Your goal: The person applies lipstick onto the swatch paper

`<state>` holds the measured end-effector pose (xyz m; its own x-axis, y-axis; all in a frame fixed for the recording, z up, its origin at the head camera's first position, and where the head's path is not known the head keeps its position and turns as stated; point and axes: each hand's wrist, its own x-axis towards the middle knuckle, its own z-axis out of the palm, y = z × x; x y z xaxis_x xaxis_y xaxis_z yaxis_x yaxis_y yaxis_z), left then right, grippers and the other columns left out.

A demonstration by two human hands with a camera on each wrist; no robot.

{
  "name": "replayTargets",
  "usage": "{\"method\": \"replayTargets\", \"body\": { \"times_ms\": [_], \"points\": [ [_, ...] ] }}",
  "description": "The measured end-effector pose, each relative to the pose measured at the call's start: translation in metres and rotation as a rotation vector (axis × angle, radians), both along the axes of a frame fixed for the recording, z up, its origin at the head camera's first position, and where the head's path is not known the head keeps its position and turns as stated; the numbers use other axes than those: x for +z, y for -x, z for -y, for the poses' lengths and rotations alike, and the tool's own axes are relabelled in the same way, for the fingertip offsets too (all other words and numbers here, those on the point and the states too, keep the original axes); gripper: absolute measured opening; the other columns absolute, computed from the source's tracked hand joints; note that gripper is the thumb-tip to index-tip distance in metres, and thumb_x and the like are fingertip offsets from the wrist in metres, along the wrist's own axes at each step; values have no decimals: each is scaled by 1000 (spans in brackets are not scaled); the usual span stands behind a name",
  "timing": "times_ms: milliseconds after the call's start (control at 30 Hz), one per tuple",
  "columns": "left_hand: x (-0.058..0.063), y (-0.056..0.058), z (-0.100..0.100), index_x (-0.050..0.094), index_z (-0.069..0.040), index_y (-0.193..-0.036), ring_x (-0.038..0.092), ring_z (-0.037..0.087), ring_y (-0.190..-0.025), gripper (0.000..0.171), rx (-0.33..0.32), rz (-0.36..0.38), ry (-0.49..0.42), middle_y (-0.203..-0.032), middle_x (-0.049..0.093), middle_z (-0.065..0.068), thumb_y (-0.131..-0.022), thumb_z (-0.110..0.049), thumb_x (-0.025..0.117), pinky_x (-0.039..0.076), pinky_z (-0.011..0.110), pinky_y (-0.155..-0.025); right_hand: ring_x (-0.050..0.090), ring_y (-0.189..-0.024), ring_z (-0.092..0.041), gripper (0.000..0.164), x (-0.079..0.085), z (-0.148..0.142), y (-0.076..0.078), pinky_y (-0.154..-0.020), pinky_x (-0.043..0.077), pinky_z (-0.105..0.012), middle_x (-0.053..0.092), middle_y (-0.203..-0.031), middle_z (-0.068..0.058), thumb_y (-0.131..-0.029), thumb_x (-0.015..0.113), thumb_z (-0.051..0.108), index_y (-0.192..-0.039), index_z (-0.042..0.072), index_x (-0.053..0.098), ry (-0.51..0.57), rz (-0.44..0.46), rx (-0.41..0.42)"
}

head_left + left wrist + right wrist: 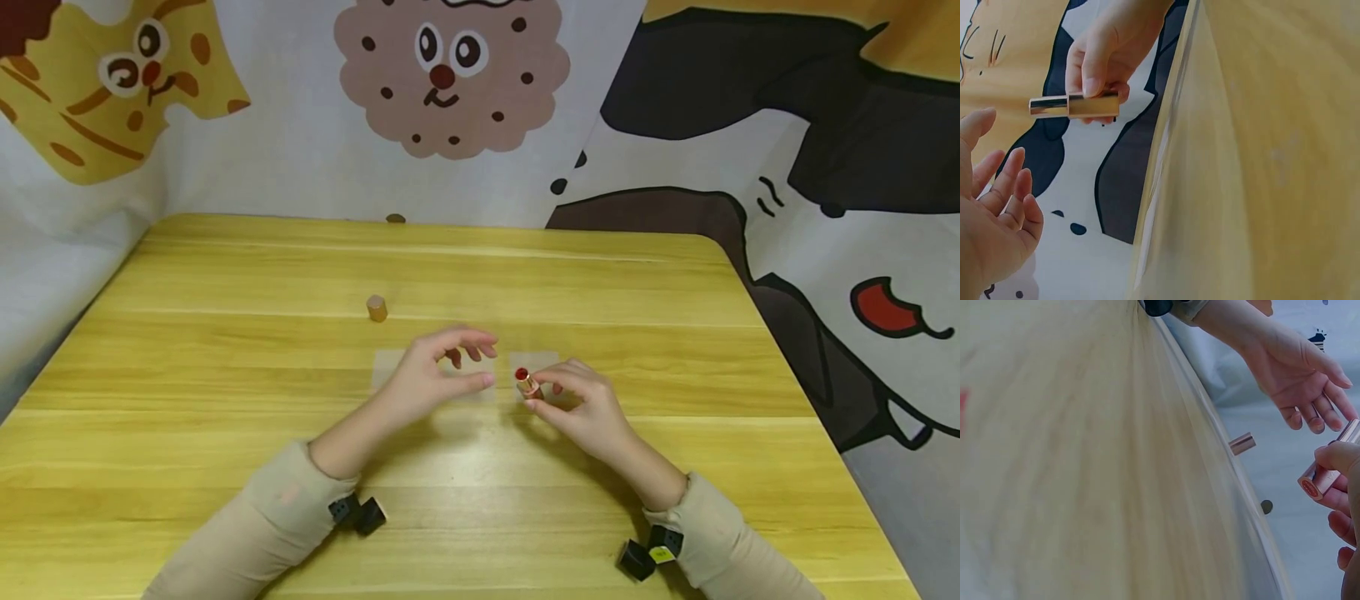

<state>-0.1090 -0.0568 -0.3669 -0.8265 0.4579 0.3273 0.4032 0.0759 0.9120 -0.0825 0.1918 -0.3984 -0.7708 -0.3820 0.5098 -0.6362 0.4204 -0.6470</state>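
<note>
An uncapped lipstick (528, 387) with a red tip and a shiny gold tube is pinched between the thumb and fingers of my right hand (588, 407). The left wrist view has the lipstick (1094, 106) lying sideways across those fingertips. To the left of it, my left hand (438, 367) hovers with nothing in it, fingers loosely bent and thumb apart. Its palm side faces the lipstick in the right wrist view, fingertips close to the tube's far end. The lipstick's cap (377, 308) stands upright on the table beyond my left hand.
Two pale rectangular patches (387, 367) lie on the wooden table (225, 375) beneath the hands. A cloth (285, 125) printed with cartoon figures hangs behind the table's far edge and down both sides. Black camera modules (358, 512) sit at both wrists.
</note>
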Motion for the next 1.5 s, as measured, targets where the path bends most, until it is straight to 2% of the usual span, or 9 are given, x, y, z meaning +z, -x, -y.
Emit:
{"method": "replayTargets", "body": {
  "times_ms": [167, 367, 467, 567, 667, 833, 967, 1333, 1500],
  "points": [
    [-2, -3, -4, 66, -9, -118, 57, 22, -91, 39, -18, 6, 18, -101, 67, 2, -80, -10, 78, 47, 50, -76, 57, -72, -22, 32, 1, 3, -1, -75, 48, -36, 70, -92, -5, -68, 83, -3, -97, 4, 73, 12, -36, 7],
    [-6, -9, -11, 65, -8, -118, 56, 34, -92, 39, -41, 33, 24, -102, 66, 6, -80, -10, 77, 47, 46, -76, 55, -70, -21, 33, -1, 4, -1, -92, 38, -62, 70, -90, -4, -66, 84, -5, -96, 4, 73, 22, -44, 8],
    [-9, -11, -15, 66, -7, -117, 56, 35, -93, 39, -35, 53, 20, -102, 66, 8, -80, -10, 78, 47, 42, -76, 55, -69, -20, 33, -2, 3, -1, -94, 35, -66, 70, -90, -5, -66, 84, -5, -95, 3, 73, 25, -42, 10],
    [-12, -14, -18, 66, -7, -116, 56, 33, -92, 38, -19, 68, 5, -101, 67, 4, -80, -12, 78, 46, 36, -74, 55, -70, -21, 32, -1, 3, -1, -92, 39, -61, 70, -90, -5, -66, 83, -5, -95, 4, 73, 28, -47, 13],
    [-14, -15, -21, 67, -7, -114, 56, 28, -91, 37, 2, 74, -10, -99, 67, -1, -80, -15, 79, 45, 33, -74, 56, -71, -21, 32, 0, 4, -2, -86, 45, -50, 70, -91, -4, -67, 83, -4, -96, 4, 73, 25, -53, 17],
    [-16, -17, -25, 69, -8, -110, 56, 18, -85, 34, 33, 75, -28, -96, 67, -4, -79, -15, 80, 46, 31, -71, 57, -73, -19, 30, 0, 4, -2, -84, 46, -38, 70, -93, -2, -69, 83, -2, -97, 5, 73, 10, -42, 13],
    [-18, -18, -29, 70, -5, -108, 56, 17, -81, 33, 52, 79, -37, -93, 67, -4, -77, -15, 81, 46, 28, -69, 57, -74, -20, 29, -1, 4, -2, -80, 47, -32, 70, -92, -2, -69, 82, -1, -96, 5, 73, 4, -43, 17],
    [-21, -22, -36, 73, -5, -95, 54, 20, -77, 22, 72, 91, -110, -90, 68, 0, -75, -7, 82, 43, 26, -65, 58, -75, -19, 27, -1, 6, -3, -74, 48, -30, 70, -91, 0, -70, 83, 4, -95, 6, 73, 9, -34, 21],
    [-6, -28, -36, 72, 2, -90, 53, 16, -73, 16, 87, 71, -119, -86, 68, 7, -76, 1, 79, 41, 26, -63, 58, -76, -22, 27, -1, 7, -3, -67, 48, -28, 70, -91, -1, -70, 83, 3, -94, 6, 73, 8, -29, 33]
  ]
}}
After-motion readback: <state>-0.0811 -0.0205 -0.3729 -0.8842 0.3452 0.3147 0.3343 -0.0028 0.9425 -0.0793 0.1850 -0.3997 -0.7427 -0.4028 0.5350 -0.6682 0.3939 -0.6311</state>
